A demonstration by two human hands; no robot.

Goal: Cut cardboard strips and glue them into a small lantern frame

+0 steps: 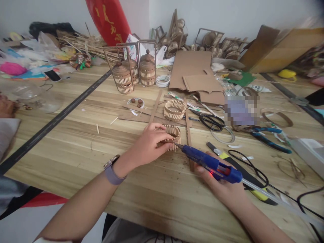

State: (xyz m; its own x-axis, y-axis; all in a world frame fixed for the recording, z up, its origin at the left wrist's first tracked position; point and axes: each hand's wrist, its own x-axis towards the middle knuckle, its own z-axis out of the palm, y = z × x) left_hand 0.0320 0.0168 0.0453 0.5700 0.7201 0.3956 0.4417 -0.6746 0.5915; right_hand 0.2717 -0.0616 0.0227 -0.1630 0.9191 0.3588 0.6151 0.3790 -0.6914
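My left hand (157,141) is closed on the near side of a small round basket ring (174,131) made of short wooden sticks with a brown band. My fingers hide part of it. In my right hand (222,182) is a blue hot glue gun (202,158) with a small red light and a clear glue stick out of its back. Its nozzle touches or nearly touches the ring's right side. Just behind stands a second stick ring (175,110). A brown strip (188,135) lies right of both rings.
Finished lidded baskets (123,79) with tall handles stand at the back left. Scissors (212,122), blue-handled pliers (272,136), a utility knife (260,194) and black cable (253,165) lie to the right. Cardboard (191,67) and white tape (162,81) are behind. Another person's hand (6,104) shows far left.
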